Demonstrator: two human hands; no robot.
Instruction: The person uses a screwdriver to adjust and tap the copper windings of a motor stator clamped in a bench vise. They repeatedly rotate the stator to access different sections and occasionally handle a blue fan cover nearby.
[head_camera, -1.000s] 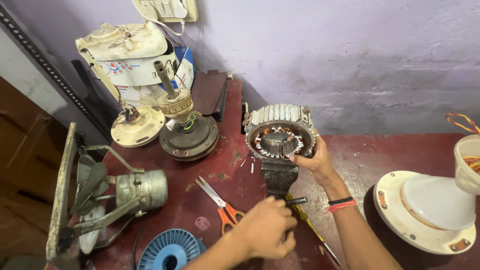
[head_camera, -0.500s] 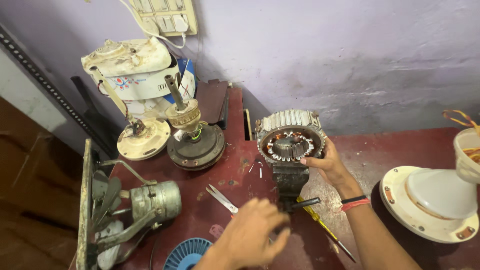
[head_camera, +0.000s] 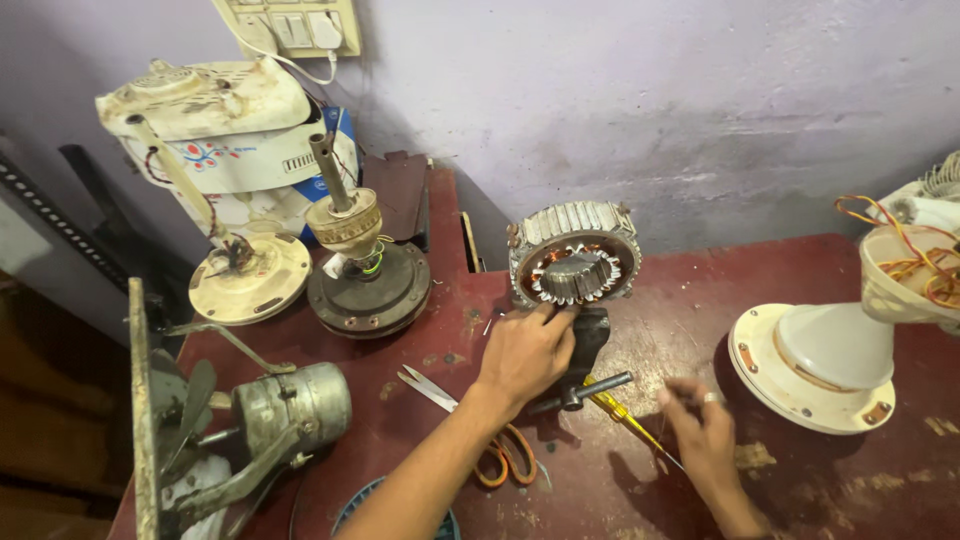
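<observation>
**Steadying the stator in the vise**

We judge the winding work on the round grey metal motor stator with copper coils (head_camera: 574, 262) is under way. Our left hand (head_camera: 527, 352) rests fingertips on its lower rim; our right hand (head_camera: 703, 428), just beside the yellow-handled screwdriver (head_camera: 625, 418), pinches something thin. Next comes careful threading.

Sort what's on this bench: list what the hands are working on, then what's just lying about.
In hand:
left hand on the motor stator clamped in the small vise
right hand at the yellow-handled screwdriver

Lying about:
orange-handled scissors
fan motor with shaft
white fan base
grey motor on bracket
</observation>
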